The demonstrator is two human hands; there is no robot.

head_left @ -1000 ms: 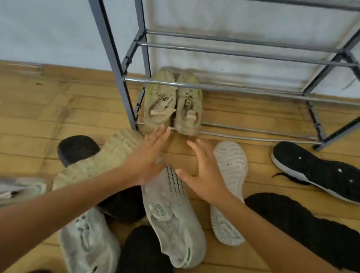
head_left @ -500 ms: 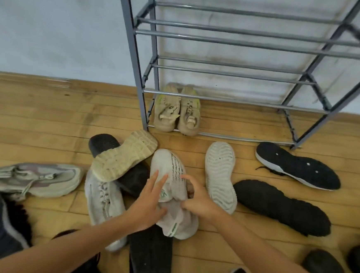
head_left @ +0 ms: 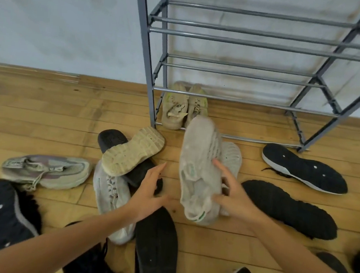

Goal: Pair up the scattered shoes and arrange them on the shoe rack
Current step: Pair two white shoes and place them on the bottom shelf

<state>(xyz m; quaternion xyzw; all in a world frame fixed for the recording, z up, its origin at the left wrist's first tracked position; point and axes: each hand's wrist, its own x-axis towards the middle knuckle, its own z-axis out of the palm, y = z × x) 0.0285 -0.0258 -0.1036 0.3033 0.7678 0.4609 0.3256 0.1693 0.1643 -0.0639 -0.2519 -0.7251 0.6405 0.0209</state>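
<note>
My right hand (head_left: 233,196) grips a white knit sneaker (head_left: 198,163) with green trim by its collar, lifted and blurred, toe toward the grey metal shoe rack (head_left: 148,54). Its white mate (head_left: 231,155) lies sole-up just behind it, partly hidden. My left hand (head_left: 149,190) hovers open, fingers spread, left of the held shoe and above black shoes. A beige pair (head_left: 177,108) stands on the rack's bottom tier at the left end.
Scattered on the wooden floor: a beige shoe sole-up (head_left: 130,152), a light grey sneaker (head_left: 109,195), a grey-lilac sneaker (head_left: 47,169), and several black shoes (head_left: 301,167) (head_left: 287,207) (head_left: 155,248) (head_left: 2,215). The rack's upper tiers hold nothing.
Both hands drew back from the rack to the white sneaker; the right hand has taken it and raised it to the right, while the left hand has come off it.
</note>
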